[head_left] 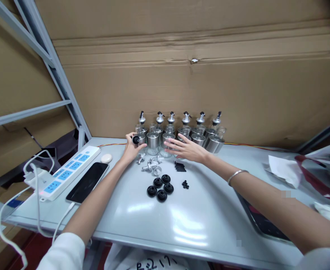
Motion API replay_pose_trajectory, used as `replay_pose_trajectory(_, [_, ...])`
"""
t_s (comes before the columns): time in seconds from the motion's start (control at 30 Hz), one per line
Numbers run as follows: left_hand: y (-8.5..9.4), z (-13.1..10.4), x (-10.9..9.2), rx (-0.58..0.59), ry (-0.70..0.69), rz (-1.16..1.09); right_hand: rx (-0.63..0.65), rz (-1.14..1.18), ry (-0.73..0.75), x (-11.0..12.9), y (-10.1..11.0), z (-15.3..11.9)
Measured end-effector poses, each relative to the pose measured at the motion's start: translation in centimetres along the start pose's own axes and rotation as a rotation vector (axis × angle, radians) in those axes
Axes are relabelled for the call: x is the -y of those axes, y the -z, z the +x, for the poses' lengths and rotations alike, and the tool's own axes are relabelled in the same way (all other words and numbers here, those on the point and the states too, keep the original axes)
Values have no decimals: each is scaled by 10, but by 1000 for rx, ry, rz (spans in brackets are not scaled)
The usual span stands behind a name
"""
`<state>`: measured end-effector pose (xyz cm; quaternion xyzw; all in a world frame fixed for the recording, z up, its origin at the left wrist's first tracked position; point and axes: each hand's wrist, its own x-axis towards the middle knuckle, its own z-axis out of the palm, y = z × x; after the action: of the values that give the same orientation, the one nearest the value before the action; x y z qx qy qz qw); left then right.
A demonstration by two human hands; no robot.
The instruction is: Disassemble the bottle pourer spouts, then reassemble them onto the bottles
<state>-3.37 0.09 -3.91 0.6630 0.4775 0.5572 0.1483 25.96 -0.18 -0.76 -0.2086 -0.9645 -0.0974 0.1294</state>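
Observation:
My left hand (131, 149) has its thumb and fingers curled around a black rubber stopper (136, 140), beside the leftmost front bottle. My right hand (189, 150) reaches over the front of the bottles with fingers spread, and no held thing shows in it. It partly covers a steel-sleeved glass bottle (168, 138) in the front row, where the necks carry no spouts. Behind stand several bottles topped with silver pourer spouts (186, 117). Nearer me lie loose silver spouts (150, 165), black rubber stoppers (162, 195), short black sticks (180, 167) and small black rings (185, 184).
At left are a white power strip (66, 174) with cables, a phone (88, 182) and a round white object (106, 158). A dark tablet-like device (262, 221) lies under my right forearm. White paper (284, 170) is at far right. Cardboard (182, 82) stands behind the bottles.

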Motion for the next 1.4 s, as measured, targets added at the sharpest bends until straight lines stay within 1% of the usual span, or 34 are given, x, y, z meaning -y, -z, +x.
replay_pose_trajectory(0.07, [5, -2, -6, -8, -17, 12, 14, -28, 5, 3, 3, 0])
replay_pose_trajectory(0.1, [9, -4, -10, -32, -34, 25, 15, -46, 9, 7, 6, 0])
replay_pose_trajectory(0.17, [16, -11, -17, -127, -65, 76, -10, -78, 3, 21, 13, 4])
replay_pose_trajectory(0.2, [19, -16, -20, -179, -63, 112, -36, -91, -13, 29, 17, 7])
replay_pose_trajectory(0.23, [22, -21, -22, -199, -38, 138, -56, -106, -36, 39, 21, 11])
replay_pose_trajectory(0.27, [25, -27, -23, -167, 2, 156, -65, -119, -84, 49, 24, 15])
replay_pose_trajectory(0.3, [26, -33, -24, -81, 39, 177, -60, -120, -150, 58, 26, 21])
replay_pose_trajectory(0.33, [27, -38, -24, 33, 63, 202, -38, -93, -223, 66, 26, 26])
replay_pose_trajectory(0.4, [25, -48, -24, 246, 66, 257, 5, 19, -376, 79, 20, 35])
replay_pose_trajectory(0.47, [21, -54, -25, 352, 39, 290, -4, 146, -467, 84, 7, 41])
replay_pose_trajectory(0.57, [13, -58, -28, 417, 10, 275, 4, 196, -498, 85, -13, 43])
replay_pose_trajectory(0.63, [9, -59, -33, 450, -6, 262, 6, 211, -502, 84, -22, 41])
replay_pose_trajectory(0.7, [8, -60, -42, 459, -11, 258, 11, 231, -496, 85, -22, 38])
replay_pose_trajectory(0.77, [7, -60, -56, 433, -22, 293, -14, 242, -490, 87, -15, 32])
replay_pose_trajectory(0.8, [7, -60, -65, 401, -50, 356, -44, 247, -487, 89, -8, 28])
replay_pose_trajectory(0.87, [7, -61, -83, 337, -100, 470, -208, 273, -482, 96, 10, 21])
replay_pose_trajectory(0.93, [5, -64, -101, 366, -145, 518, -333, 360, -462, 105, 29, 14])
replay_pose_trajectory(1.0, [2, -67, -114, 424, -198, 528, -389, 430, -439, 117, 43, 9])
replay_pose_trajectory(1.03, [1, -69, -118, 449, -231, 519, -396, 475, -422, 122, 47, 8])
replay_pose_trajectory(1.1, [-2, -73, -122, 454, -311, 492, -407, 619, -432, 130, 50, 7])
replay_pose_trajectory(1.2, [-5, -78, -120, 362, -467, 447, -455, 951, -494, 137, 46, 8])
replay_pose_trajectory(1.27, [-6, -81, -116, 311, -581, 420, -476, 1116, -529, 137, 44, 9])
replay_pose_trajectory(1.33, [-6, -84, -113, 301, -678, 406, -468, 1128, -555, 136, 44, 10])
replay_pose_trajectory(1.4, [-6, -86, -110, 285, -749, 399, -421, 1082, -560, 136, 43, 10])
